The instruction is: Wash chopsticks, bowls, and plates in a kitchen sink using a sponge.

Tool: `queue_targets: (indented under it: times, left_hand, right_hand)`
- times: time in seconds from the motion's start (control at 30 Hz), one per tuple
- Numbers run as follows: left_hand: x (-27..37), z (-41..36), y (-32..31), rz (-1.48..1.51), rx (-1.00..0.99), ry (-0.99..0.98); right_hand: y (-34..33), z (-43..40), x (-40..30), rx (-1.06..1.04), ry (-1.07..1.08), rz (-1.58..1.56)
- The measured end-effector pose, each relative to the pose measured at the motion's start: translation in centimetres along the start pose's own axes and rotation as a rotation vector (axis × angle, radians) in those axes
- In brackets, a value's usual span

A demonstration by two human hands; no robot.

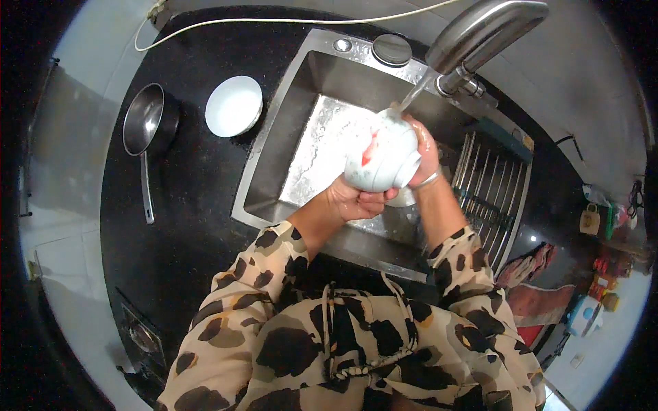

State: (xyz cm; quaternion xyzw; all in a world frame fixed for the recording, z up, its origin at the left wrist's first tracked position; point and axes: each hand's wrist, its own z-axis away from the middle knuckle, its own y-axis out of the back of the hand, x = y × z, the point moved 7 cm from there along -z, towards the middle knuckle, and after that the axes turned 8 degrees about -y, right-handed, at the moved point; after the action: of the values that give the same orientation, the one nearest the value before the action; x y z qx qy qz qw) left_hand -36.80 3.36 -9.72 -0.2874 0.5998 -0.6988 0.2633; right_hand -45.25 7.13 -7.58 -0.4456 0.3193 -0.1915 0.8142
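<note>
Both my hands hold a white ceramic bowl with a red pattern over the stainless steel sink. The bowl is tilted on its side, with its foot ring towards the lower right. My left hand grips it from below, fingers curled near the foot. Against its right side lies my wet right hand. From the steel faucet a stream of water runs down onto the bowl's upper end. Whether a second bowl is nested with it, I cannot tell. Part of a pale round dish shows beneath my hands.
Left of the sink, a white bowl and a steel saucepan stand on the black countertop. A wire rack spans the sink's right side. Cloths lie at the right. A cream cable crosses the back.
</note>
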Motion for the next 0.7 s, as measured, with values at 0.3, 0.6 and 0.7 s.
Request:
queue_targets:
  times: [0.3, 0.6, 0.7]
  left_hand:
    - [5.4, 0.4, -0.1, -0.200, 0.305, -0.460]
    - [6.9, -1.5, 0.1, 0.075, 0.420, -0.703]
    - [6.2, -1.0, 0.7, 0.140, 0.426, -0.626]
  right_hand:
    - [7.3, -1.4, 0.3, 0.473, 0.108, 0.075]
    - [0.5, 2.2, 0.8, 0.528, 0.724, 1.052]
    - [-2.8, 3.3, 1.1, 0.440, 1.050, 1.464]
